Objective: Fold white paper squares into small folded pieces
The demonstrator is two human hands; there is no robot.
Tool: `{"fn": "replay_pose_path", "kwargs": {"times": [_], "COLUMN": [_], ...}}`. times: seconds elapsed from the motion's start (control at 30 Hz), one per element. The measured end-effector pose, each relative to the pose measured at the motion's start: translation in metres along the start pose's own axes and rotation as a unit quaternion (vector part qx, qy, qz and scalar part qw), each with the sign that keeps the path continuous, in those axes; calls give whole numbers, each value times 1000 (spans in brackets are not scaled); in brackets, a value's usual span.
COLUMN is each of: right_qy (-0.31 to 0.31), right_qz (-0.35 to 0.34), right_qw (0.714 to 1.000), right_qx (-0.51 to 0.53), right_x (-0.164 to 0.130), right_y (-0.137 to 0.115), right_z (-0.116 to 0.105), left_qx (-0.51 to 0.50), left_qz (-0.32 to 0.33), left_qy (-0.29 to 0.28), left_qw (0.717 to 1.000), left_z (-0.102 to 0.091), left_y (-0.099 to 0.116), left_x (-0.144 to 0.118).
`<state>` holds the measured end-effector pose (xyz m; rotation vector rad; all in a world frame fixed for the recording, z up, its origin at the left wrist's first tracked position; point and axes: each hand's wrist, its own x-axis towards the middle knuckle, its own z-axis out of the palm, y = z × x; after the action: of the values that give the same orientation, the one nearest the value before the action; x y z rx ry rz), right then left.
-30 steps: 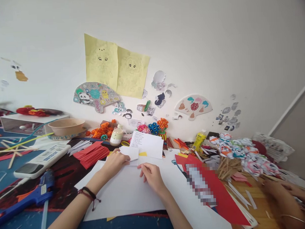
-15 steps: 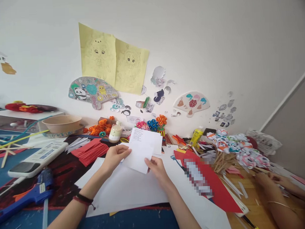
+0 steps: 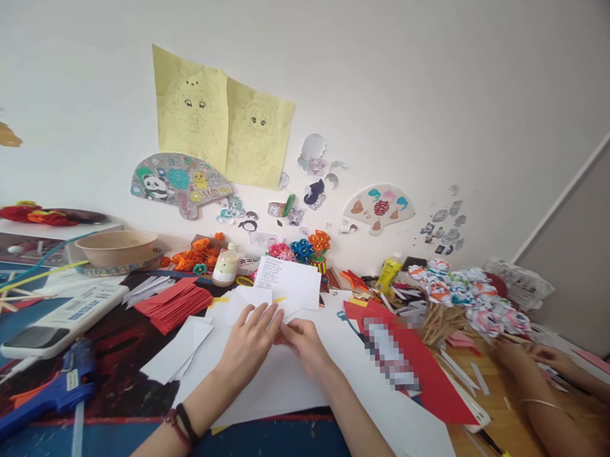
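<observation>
My left hand [image 3: 253, 333] is bent over a small white paper card [image 3: 257, 295], whose upper part shows beyond the fingers. Close against it, my right hand [image 3: 303, 342] pinches near the card's lower right; the hands cover the rest. Just behind them a white sheet with handwriting [image 3: 291, 282] rests by the bottle. Beneath both hands lie large blank white sheets [image 3: 261, 393]. To the left are loose white cards [image 3: 176, 349] and a fanned stack of red envelopes [image 3: 175, 304].
A blue glue gun [image 3: 65, 390] and white power strip [image 3: 63, 321] lie left, below a beige bowl [image 3: 118, 248]. A glue bottle [image 3: 225, 266] and pipe-cleaner flowers [image 3: 300, 250] stand along the wall. Red card [image 3: 430, 384] lies right, near another person's hands [image 3: 544, 359].
Both hands have come together and closer to the table; the written side of the card they held is no longer visible. The handwritten sheet behind is uncovered. The view has shifted slightly.
</observation>
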<state>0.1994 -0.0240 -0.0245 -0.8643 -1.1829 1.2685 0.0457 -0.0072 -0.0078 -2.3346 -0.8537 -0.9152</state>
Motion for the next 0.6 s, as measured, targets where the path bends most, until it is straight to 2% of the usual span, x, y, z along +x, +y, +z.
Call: {"fn": "replay_pose_path", "kwargs": {"times": [0.1,0.27,0.3,0.37,0.47,0.6], "right_qy": [-13,48,54,43,-5,-38], "right_qz": [1,-3,1,14,25,3], "right_qw": [998,997,997,999,998,991], "right_qx": [58,63,51,12,-58,-127], "right_x": [-1,1,2,2,1,-1], "right_y": [-5,-5,-4,-2,-1,-3], "right_z": [1,-3,-4,-5,-4,-3], "left_qx": [-34,-113,-127,-144,-196,-354], "left_qz": [-16,-19,-35,-106,-232,-289], "left_qy": [4,14,16,21,-2,-82], "left_qw": [999,993,991,984,953,886], "left_z": [1,-9,-11,-14,-13,-6], "left_y": [5,8,8,5,-3,-12], "left_x": [0,4,5,7,8,6]}}
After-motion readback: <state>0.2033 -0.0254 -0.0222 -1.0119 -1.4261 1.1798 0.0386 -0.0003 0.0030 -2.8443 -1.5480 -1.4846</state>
